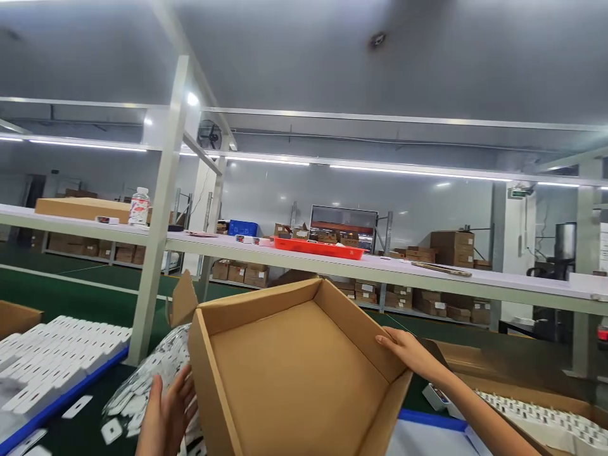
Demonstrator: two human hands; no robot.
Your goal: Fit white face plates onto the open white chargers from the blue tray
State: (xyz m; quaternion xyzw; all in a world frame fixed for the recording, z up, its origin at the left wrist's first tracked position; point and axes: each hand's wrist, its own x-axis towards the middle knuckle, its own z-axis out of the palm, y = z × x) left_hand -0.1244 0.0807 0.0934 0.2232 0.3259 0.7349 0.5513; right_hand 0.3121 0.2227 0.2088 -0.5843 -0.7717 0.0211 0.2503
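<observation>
A shallow, open cardboard box (294,380) is raised and tilted in front of me, its bare inside facing me. My right hand (403,350) grips its right wall, thumb over the rim. Beside the box's left wall is my left hand (168,405), fingers apart; whether the fingertips touch the cardboard I cannot tell. Behind that hand lies a clear plastic bag of flat white parts (164,358). A loose white square piece (111,430) with a hole rests on the dark green table.
White parts stand in rows on a blue-edged tray (66,405) at left. To the right are another blue-edged tray (427,437) and a carton of white pieces (546,418). Ahead, a raised shelf (389,269) bears a red tray (318,248) and a bottle (139,206); a post (161,202) supports it.
</observation>
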